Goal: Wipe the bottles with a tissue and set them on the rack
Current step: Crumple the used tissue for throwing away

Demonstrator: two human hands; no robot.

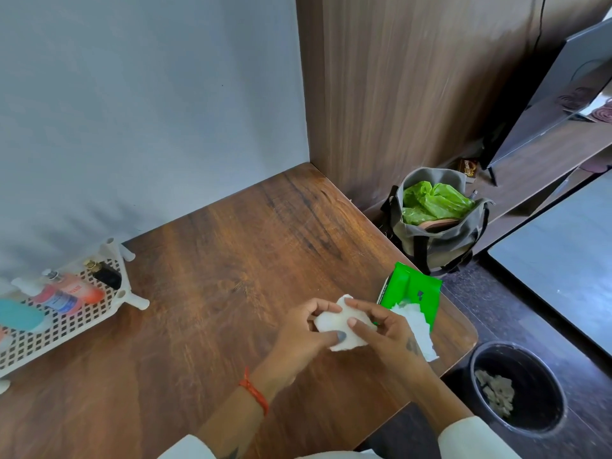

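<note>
Green tissue pack (412, 289): lies near the table's right edge, opened, white sheets spilling from its mouth; the print on its side is too small to read. Brown box (467, 167) on the floor by the wooden wall panel: lettering blurred, unreadable.

Table (231, 253): dark wood grain, rounded corner, set against a grey wall. Grey bag (440, 240) with green plastic inside stands on the floor to the right; black bin (520, 389) holding crumpled scraps sits nearer the person.

Rack (66, 321): white lattice shelf at the table's left edge. On it lie a black bottle (106, 274) with gold cap, an orange-red bottle (79, 289) with a blurred label, a blue-labelled bottle (61, 301) touching it, and a teal bottle (20, 316) further left.

Tissue (344, 326): white, folded into a wad, held above the table just beside the pack. Left hand (304, 332) curls around its left side, thumb pressed on top. Right hand (384, 329) pinches its right side with thumb and fingertips. Whether a bottle sits inside the wad cannot be told.
</note>
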